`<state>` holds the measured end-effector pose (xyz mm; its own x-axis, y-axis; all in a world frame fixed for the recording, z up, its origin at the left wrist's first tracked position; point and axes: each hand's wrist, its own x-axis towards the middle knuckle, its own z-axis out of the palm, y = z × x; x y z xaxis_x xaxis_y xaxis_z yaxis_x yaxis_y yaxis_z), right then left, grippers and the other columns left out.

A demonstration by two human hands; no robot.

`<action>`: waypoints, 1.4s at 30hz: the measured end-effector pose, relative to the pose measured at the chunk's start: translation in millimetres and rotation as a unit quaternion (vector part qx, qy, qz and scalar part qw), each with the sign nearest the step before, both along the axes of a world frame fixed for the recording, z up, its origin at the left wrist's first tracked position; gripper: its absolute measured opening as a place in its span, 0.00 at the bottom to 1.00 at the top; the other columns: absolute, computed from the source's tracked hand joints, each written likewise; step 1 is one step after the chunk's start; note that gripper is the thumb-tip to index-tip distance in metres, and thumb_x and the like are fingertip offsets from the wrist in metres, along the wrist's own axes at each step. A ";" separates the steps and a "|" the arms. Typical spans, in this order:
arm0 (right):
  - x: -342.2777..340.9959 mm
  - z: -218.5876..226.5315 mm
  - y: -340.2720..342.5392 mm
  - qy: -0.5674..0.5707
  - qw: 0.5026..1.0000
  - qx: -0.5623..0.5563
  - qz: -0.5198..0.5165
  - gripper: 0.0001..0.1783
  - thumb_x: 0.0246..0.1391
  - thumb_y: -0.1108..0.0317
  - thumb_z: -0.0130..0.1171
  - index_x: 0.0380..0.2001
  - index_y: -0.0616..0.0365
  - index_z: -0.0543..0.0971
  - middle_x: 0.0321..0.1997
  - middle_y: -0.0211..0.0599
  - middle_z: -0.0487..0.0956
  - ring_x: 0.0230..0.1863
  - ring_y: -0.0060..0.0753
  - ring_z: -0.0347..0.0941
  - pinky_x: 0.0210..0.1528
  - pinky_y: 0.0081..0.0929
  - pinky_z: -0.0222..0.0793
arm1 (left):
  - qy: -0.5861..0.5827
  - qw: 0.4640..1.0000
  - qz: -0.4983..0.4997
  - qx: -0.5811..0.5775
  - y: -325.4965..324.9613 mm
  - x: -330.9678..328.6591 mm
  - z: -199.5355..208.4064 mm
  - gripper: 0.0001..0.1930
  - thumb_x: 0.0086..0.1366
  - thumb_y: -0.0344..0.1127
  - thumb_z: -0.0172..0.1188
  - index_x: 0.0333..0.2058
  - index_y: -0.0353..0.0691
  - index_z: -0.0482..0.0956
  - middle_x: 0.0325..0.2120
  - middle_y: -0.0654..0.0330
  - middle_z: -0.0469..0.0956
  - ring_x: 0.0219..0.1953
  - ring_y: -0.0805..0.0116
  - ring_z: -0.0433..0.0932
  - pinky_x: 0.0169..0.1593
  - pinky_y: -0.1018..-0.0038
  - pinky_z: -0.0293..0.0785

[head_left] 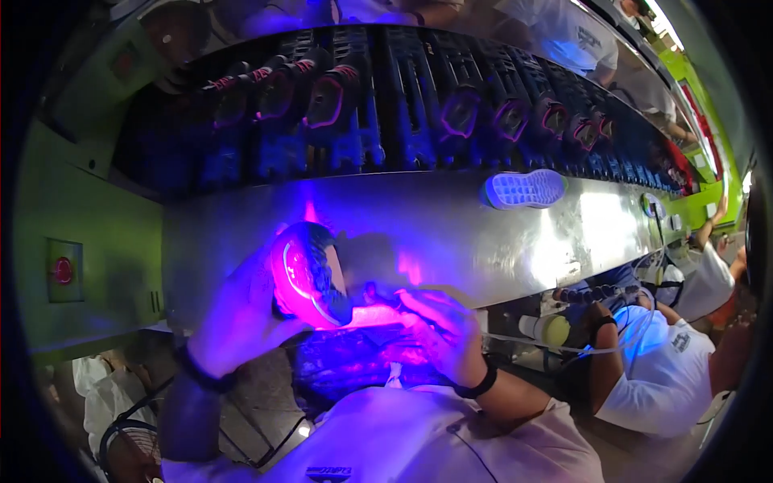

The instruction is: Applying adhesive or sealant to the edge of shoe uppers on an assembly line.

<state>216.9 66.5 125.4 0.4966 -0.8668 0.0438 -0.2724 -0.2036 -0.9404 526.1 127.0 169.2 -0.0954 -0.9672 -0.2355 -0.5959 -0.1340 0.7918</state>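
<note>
Left hand (245,302): its fingers were clamped on a dark shoe (307,270), gripping it from the left.
Right hand (444,328): its fingers were bent and bunched together at the near edge of the steel worktop (451,233); in that coloured glare I could not tell whether they pinched anything.
Dark shoe: it was held tilted over the near left part of the steel worktop, washed in pink and violet light.
Wristbands: a black band (201,374) circled the left wrist and a dark band (481,378) the right, both on the near side of the steel worktop.
Sole: a pale, treaded sole (525,189) lay at the far edge of the steel worktop, well apart from both hands.
Rack: a dark slatted rack (415,121) ran along the steel worktop's far side, bearing dark shoes with pink edging (330,101).
Button: a red button (63,271) sat in a green panel (105,241) left of the steel worktop.
Co-worker: a person in a white shirt (664,378) was on the near side of the steel worktop, towards its right end.
</note>
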 end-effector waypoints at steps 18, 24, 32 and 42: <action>-23.0 76.7 -11.9 -0.037 0.995 -0.059 0.069 0.20 0.57 0.74 0.68 0.54 0.58 0.84 0.48 0.42 0.86 0.38 0.31 0.82 0.40 0.27 0.77 | 0.158 0.983 -0.043 -0.088 76.6 -73.4 -3.7 0.64 0.50 0.44 0.82 0.72 0.26 0.44 0.54 0.48 0.78 0.54 0.58 0.82 0.57 0.64 0.80; -23.3 73.6 -11.9 -0.048 0.992 -0.077 0.086 0.20 0.57 0.74 0.69 0.53 0.59 0.84 0.48 0.44 0.86 0.38 0.33 0.82 0.39 0.27 0.77 | 0.143 0.984 -0.056 -0.091 79.6 -67.5 -0.5 0.62 0.55 0.45 0.79 0.72 0.23 0.41 0.59 0.39 0.75 0.57 0.45 0.80 0.59 0.56 0.79; -31.8 62.1 1.8 -0.057 0.996 -0.023 0.069 0.18 0.54 0.75 0.70 0.49 0.65 0.85 0.46 0.50 0.87 0.41 0.37 0.83 0.46 0.31 0.78 | 0.196 0.978 0.000 -0.069 71.3 -72.5 14.0 0.61 0.56 0.42 0.78 0.73 0.26 0.40 0.57 0.42 0.76 0.58 0.51 0.80 0.61 0.58 0.76; -51.5 42.2 43.3 -0.019 0.994 -0.110 0.018 0.20 0.55 0.69 0.69 0.52 0.53 0.86 0.46 0.46 0.85 0.43 0.51 0.82 0.49 0.40 0.77 | 0.298 0.944 0.138 -0.008 77.7 -86.7 21.0 0.59 0.58 0.39 0.76 0.74 0.27 0.40 0.63 0.43 0.67 0.64 0.55 0.72 0.65 0.59 0.70</action>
<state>165.4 109.7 167.6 0.5212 -0.8161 0.2496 -0.2268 -0.4144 -0.8814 439.4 204.8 190.2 0.0507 -0.9775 -0.2048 0.0126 -0.2044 0.9788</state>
